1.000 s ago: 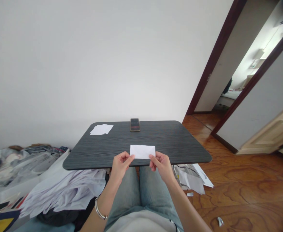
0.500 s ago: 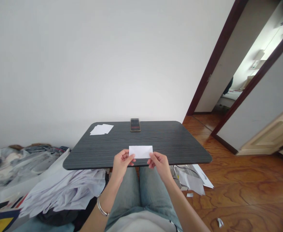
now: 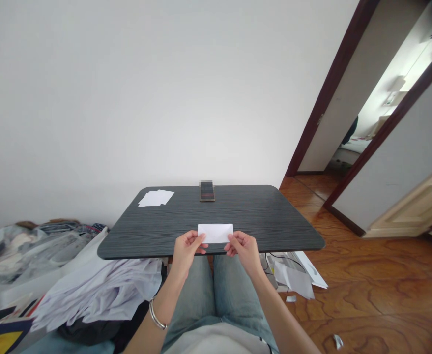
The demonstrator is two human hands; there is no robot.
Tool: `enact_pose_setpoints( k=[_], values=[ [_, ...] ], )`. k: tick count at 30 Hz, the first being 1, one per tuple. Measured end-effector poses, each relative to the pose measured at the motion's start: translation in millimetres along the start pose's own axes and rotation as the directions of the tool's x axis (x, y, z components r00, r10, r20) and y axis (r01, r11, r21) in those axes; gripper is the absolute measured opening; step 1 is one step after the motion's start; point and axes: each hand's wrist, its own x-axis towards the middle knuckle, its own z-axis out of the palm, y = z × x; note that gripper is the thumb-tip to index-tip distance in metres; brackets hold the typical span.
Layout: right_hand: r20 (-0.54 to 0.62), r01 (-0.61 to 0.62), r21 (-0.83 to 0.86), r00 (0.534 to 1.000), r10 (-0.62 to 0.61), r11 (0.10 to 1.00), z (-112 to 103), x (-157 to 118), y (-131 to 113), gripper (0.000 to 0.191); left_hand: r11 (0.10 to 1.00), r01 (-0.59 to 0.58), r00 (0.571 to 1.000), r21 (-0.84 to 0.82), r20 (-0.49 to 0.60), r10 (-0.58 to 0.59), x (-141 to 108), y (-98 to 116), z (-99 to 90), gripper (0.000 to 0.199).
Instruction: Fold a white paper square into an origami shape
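Head view: white paper (image 3: pixel 216 233) spans left hand (image 3: pixel 186 246) to right hand (image 3: pixel 245 247).

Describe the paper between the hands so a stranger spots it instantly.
Start at the dark, round-cornered table before the white wall. By the middle of its near edge, the left hand and right hand hold a white paper rectangle by its two ends. Only this one is held; the other white sheets on the table lie overlapping at its far left.

My paper (image 3: pixel 216 233): plain white | my tabletop (image 3: pixel 256 211): blackish grey with fine wood grain | my jeans (image 3: pixel 226 287): faded blue | my bangle (image 3: pixel 156 319): silver-coloured | floor (image 3: pixel 388 285): orange-brown with darker, wavy grain | door frame (image 3: pixel 330 88): reddish brown
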Motion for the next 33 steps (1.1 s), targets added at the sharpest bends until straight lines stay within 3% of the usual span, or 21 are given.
enact_pose_setpoints(
  k=[13,16,19,21,24,26,29,33],
  values=[
    [-0.037,0.038,-0.004,0.999,-0.038,0.999,3.1,-3.5,-5.3,0.037,1.0,0.005,1.0,0.02,0.009,-0.006,-2.8,2.8,2.3,0.029],
    [-0.049,0.058,-0.077,0.997,-0.062,0.995,1.6,-2.2,-0.5,0.036,0.997,0.035,0.999,0.073,0.015,-0.037,3.9,-5.5,-1.7,0.032],
    [-0.035,0.092,-0.291,0.994,-0.106,0.952,-3.7,3.9,8.6,0.034,0.957,-0.039,0.999,0.287,0.018,0.036,15.1,-17.3,-9.9,0.033],
    [-0.014,0.13,-0.541,0.986,-0.164,0.831,-8.2,10.1,16.4,0.033,0.848,-0.152,0.988,0.508,0.057,0.143,22.7,-24.9,-15.5,0.03],
    [-0.001,0.144,-0.806,0.969,-0.245,0.574,-13.0,18.9,27.9,0.024,0.547,-0.148,0.985,0.824,0.072,0.158,30.3,-32.8,-19.8,0.025],
    [0.035,0.165,-0.879,0.958,-0.285,0.448,-14.1,22.9,34.4,0.02,0.443,-0.117,0.987,0.889,0.057,0.147,32.4,-35.6,-19.0,0.021],
    [0.076,0.176,-0.933,0.949,-0.307,0.314,-14.2,25.5,41.7,0.022,0.358,-0.105,0.986,0.928,0.051,0.156,32.6,-37.8,-15.6,0.017],
    [0.076,0.166,-0.956,0.937,-0.342,0.241,-14.3,23.8,47.3,0.014,0.169,-0.116,0.972,0.979,0.077,0.223,29.8,-41.4,-13.7,0.016]
  ],
)
